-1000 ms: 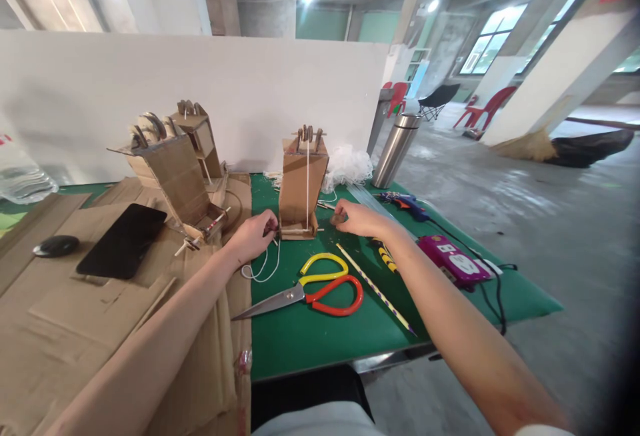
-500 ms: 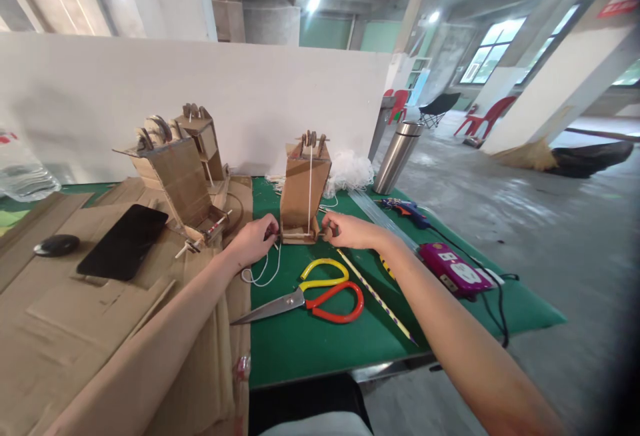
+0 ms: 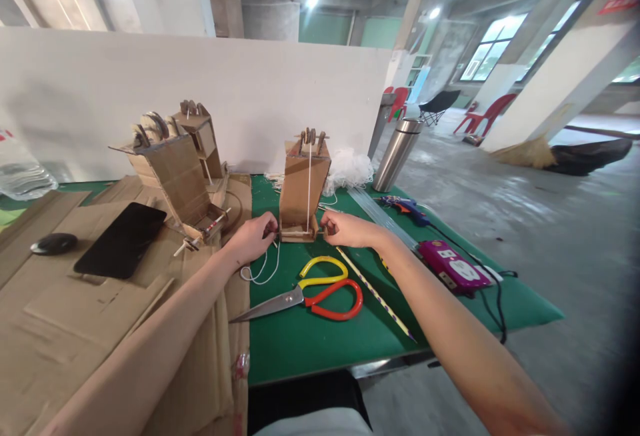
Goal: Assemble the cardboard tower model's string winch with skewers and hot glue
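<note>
A small cardboard model (image 3: 303, 186) stands upright on the green table, with little cardboard wheels (image 3: 311, 136) on top. From these a white string (image 3: 309, 183) runs down to a thin wooden stick (image 3: 298, 232) lying across the model's base. My left hand (image 3: 256, 235) is closed in a pinch at the stick's left end, and a loose loop of string (image 3: 260, 281) lies below it. On the other side, my right hand (image 3: 343, 229) pinches the right end. The fingertips partly hide both ends. Scissors (image 3: 305, 296) with yellow and red handles lie in front.
A patterned pencil (image 3: 377, 295) lies near my right forearm. Further right are a glue gun (image 3: 407, 209), a purple power strip (image 3: 453, 266) and a steel flask (image 3: 397, 156). At left, another cardboard model (image 3: 175, 179), a black phone (image 3: 121, 239) and a mouse (image 3: 54, 243) rest on cardboard sheets.
Both hands keep their pinch beside the model's base, with barely any movement. The whole view has shifted very slightly.
</note>
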Demonstrator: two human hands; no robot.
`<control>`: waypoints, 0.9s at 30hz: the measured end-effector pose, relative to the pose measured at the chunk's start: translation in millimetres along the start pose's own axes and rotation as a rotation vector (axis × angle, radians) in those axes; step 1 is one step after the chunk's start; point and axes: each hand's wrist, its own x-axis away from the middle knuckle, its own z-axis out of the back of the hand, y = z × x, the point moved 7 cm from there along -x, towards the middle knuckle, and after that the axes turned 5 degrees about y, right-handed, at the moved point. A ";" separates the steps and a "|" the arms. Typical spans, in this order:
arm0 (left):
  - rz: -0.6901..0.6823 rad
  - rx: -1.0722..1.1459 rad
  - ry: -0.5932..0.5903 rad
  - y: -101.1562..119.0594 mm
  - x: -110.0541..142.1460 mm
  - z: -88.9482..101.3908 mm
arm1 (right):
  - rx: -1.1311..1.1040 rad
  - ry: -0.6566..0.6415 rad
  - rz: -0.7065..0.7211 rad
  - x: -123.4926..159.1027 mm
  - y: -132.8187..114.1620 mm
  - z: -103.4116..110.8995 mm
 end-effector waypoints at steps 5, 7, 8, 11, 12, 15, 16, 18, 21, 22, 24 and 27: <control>0.008 0.003 -0.013 -0.3 -0.4 -0.3 | -0.039 0.006 -0.017 -1.7 3.5 -1.1; 0.014 -0.006 -0.019 -0.1 -0.4 -0.1 | -0.044 0.007 -0.031 -2.0 2.9 -1.2; 0.016 -0.010 -0.020 -0.1 -0.4 0.1 | -0.046 0.009 -0.039 -2.0 2.3 -1.1; 0.012 -0.006 -0.018 -0.8 -0.4 0.3 | -0.061 0.008 -0.056 -1.5 -0.2 -0.9; 0.010 -0.004 -0.017 -1.2 -0.5 0.2 | -0.068 0.007 -0.059 -1.3 -0.9 -1.1; 0.002 -0.002 -0.016 -1.8 -0.7 -0.5 | -0.074 0.008 -0.056 -1.5 -1.6 -1.8; 0.001 -0.004 -0.017 -1.6 -0.7 -0.9 | -0.069 0.009 -0.052 -1.7 -1.4 -1.9; -0.005 -0.005 -0.011 0.0 -0.6 -1.2 | -0.051 0.005 -0.033 -1.9 -1.5 -1.1; -0.025 -0.025 0.013 3.3 -0.1 -0.6 | -0.024 -0.004 -0.004 1.6 -3.1 5.6; -0.029 -0.034 0.017 3.8 0.2 -0.6 | -0.024 0.007 -0.009 4.4 -3.5 10.1; -0.031 -0.053 0.015 3.4 0.9 -0.7 | -0.056 0.068 -0.029 13.2 -6.0 21.8; -0.054 -0.093 0.068 6.3 2.0 5.7 | -0.257 0.170 -0.003 34.7 -21.0 35.0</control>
